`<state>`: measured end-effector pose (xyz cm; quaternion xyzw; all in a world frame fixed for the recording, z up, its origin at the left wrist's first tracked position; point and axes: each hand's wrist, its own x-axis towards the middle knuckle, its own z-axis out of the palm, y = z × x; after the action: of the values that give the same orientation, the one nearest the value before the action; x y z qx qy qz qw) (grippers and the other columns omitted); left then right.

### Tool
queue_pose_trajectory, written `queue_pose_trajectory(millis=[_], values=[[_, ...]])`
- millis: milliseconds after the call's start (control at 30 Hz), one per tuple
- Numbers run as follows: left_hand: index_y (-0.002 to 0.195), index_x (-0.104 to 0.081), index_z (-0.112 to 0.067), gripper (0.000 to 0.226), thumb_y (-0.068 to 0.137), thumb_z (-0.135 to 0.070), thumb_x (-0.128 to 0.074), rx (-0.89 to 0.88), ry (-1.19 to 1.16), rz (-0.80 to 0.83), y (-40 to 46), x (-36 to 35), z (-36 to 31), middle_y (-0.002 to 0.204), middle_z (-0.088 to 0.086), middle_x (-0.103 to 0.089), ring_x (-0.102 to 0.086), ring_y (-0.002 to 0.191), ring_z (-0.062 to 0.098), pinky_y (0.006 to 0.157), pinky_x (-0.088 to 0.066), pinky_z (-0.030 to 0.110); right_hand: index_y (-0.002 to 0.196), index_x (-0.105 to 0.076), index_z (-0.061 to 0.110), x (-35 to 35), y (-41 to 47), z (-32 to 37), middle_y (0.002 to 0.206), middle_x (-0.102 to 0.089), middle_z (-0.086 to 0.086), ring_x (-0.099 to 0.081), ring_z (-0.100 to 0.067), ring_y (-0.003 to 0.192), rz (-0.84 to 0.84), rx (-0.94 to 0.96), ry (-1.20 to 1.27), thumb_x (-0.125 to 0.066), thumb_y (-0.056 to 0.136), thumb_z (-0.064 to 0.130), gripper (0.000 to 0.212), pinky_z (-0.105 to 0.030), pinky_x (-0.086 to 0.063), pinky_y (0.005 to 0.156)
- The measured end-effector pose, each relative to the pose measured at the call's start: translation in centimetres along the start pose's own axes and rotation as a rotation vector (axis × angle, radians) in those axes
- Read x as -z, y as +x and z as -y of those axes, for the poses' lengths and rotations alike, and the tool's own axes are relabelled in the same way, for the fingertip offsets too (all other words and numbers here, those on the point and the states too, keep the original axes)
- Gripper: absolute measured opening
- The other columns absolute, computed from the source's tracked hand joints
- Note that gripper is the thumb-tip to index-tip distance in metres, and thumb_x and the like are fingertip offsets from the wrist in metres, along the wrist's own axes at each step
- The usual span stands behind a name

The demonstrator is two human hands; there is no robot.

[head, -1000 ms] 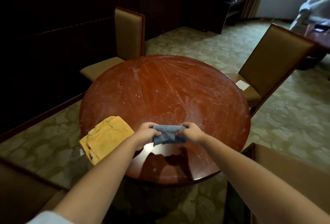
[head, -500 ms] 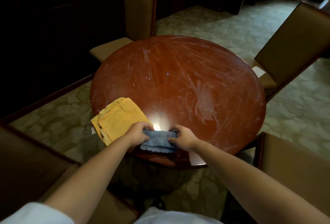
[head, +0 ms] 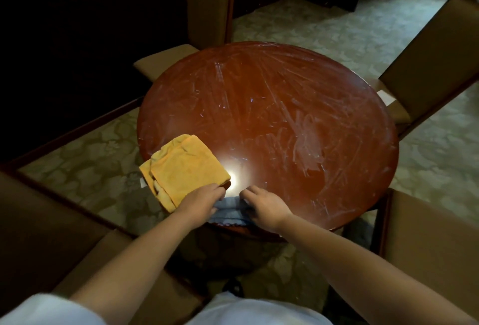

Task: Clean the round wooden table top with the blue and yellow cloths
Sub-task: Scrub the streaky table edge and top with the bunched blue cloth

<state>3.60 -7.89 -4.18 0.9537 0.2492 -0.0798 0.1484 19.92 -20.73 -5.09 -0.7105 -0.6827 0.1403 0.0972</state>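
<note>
At the near edge of the round wooden table top (head: 272,107): blue cloth (head: 228,209), mostly covered by both hands, only a middle strip and a scalloped lower hem showing, hem overhanging the rim. Left hand (head: 201,201) curled down onto its left end, right hand (head: 264,205) onto its right end; fingertips tucked under or into the fabric, so hard to say whether pinching or merely pressing. Just left, touching the left hand: yellow cloth (head: 181,169), folded, lower corner hanging off the edge. Bright glare beside the cloths, washing out the surface there. Pale streaks across the rest. Around the table, chairs (head: 207,3) partly cut off; left background lost in darkness.
</note>
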Motion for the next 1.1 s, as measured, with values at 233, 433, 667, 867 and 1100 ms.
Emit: queue_pose_trajectory(millis=[233, 433, 667, 867, 1100], values=[[0.104, -0.054, -0.018, 0.024, 0.085, -0.028, -0.064, -0.124, -0.082, 0.044, -0.5, -0.2, 0.1, 0.106, -0.005, -0.049, -0.050, 0.089, 0.012, 0.074, -0.045, 0.027, 0.092, -0.062, 0.018, -1.4, -1.1, 0.5, 0.092, -0.063, -0.002, -0.061, -0.024, 0.078, -0.050, 0.114, -0.123, -0.084, 0.060, 0.030, 0.040, -0.033, -0.052, 0.064], [0.103, -0.049, -0.018, 0.023, 0.085, -0.019, -0.063, -0.127, -0.036, 0.019, 0.1, -0.3, -0.3, 0.106, -0.002, -0.055, -0.052, 0.100, 0.017, 0.079, -0.045, 0.033, 0.095, -0.061, 0.013, -1.1, -0.3, 0.6, 0.089, -0.062, -0.004, -0.059, -0.028, 0.080, -0.123, 0.000, -0.040, -0.075, 0.073, 0.022, 0.028, -0.036, -0.045, 0.065], [0.099, -0.057, -0.013, 0.012, 0.089, -0.020, -0.055, -0.119, -0.021, -0.047, -0.4, -1.1, -0.7, 0.103, 0.002, -0.053, -0.054, 0.091, 0.019, 0.073, -0.047, 0.035, 0.094, -0.060, 0.017, -1.8, -2.2, 0.3, 0.099, -0.062, -0.007, -0.058, -0.025, 0.083, -0.134, 0.103, -0.043, -0.080, 0.069, 0.020, 0.032, -0.034, -0.053, 0.068], [0.108, -0.067, -0.014, 0.022, 0.092, -0.025, -0.058, -0.163, -0.132, -0.027, -1.4, -1.3, 0.4, 0.117, -0.004, -0.058, -0.054, 0.106, 0.012, 0.089, -0.047, 0.027, 0.097, -0.069, 0.021, -2.8, -2.7, -0.1, 0.108, -0.066, -0.005, -0.063, -0.025, 0.093, -0.160, 0.123, -0.023, -0.075, 0.078, 0.022, 0.020, -0.035, -0.052, 0.077], [0.099, -0.067, -0.021, 0.014, 0.085, -0.024, -0.063, -0.079, -0.022, -0.064, 0.2, -0.5, -0.2, 0.109, -0.002, -0.056, -0.053, 0.105, 0.016, 0.086, -0.044, 0.026, 0.094, -0.063, 0.014, -1.8, -1.5, 0.1, 0.086, -0.066, -0.004, -0.057, -0.026, 0.076, -0.146, 0.026, 0.012, -0.066, 0.080, 0.013, 0.014, -0.034, -0.048, 0.064]])
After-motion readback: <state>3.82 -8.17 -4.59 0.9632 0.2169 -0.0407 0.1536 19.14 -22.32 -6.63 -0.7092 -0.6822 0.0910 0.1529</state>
